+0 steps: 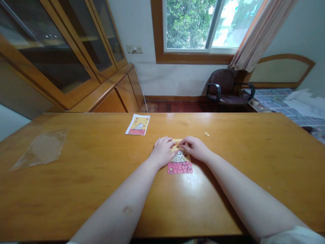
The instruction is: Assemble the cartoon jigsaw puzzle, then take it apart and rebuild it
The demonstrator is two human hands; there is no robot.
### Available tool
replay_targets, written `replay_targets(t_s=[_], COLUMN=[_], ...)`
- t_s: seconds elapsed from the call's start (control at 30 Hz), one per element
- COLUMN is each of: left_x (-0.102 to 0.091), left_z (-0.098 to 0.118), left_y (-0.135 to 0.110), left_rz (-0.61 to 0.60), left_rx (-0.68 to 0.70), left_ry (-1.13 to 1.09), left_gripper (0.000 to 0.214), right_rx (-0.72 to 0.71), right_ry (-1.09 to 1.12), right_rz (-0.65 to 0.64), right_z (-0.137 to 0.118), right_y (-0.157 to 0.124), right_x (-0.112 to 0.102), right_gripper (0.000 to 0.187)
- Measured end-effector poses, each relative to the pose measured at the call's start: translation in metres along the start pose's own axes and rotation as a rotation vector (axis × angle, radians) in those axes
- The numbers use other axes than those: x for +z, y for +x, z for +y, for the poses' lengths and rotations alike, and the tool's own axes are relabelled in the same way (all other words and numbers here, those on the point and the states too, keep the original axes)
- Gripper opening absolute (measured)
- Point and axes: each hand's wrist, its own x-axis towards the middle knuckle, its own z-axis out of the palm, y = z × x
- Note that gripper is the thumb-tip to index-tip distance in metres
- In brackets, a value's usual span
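Note:
A small jigsaw puzzle (pixel 179 166) with a pink lower band and a yellow upper part showing a white cartoon animal lies on the wooden table (pixel 223 189). My left hand (pixel 161 152) rests on the puzzle's upper left side, and my right hand (pixel 194 148) comes in from the right. Their fingertips nearly meet over the top of the puzzle, hiding its upper edge. Whether my right fingers pinch a piece is too small to tell. One loose puzzle piece (pixel 207 134) lies to the right, and a matching picture card (pixel 137 124) lies to the left.
A crumpled clear plastic bag (pixel 40 150) lies on the table's left side. Beyond the far edge stand a wooden glass-fronted cabinet (pixel 61 57), a dark chair (pixel 223 86) under a window, and a bed (pixel 286 108) at the right.

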Motion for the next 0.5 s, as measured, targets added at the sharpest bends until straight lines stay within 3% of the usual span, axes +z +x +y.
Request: replay_targets(t_s=[0.1,0.23,0.5], left_x=[-0.001,-0.001,0.001], left_z=[0.001,0.002,0.0], left_y=[0.0,0.0,0.001], left_rz=[-0.009,-0.016,0.005], left_rx=[0.002,0.008,0.003], left_ry=[-0.008,-0.003,-0.008], left_gripper=[0.032,0.032,0.032], right_rx=[-0.13,-0.194,-0.104], right_ry=[-0.02,-0.063,-0.279], right_rz=[-0.038,-0.023,0.016], right_z=[0.011,0.017,0.01], right_y=[0.0,0.0,-0.008], right_x=[-0.004,-0.003,-0.014], right_gripper=[0.021,0.024,0.015])
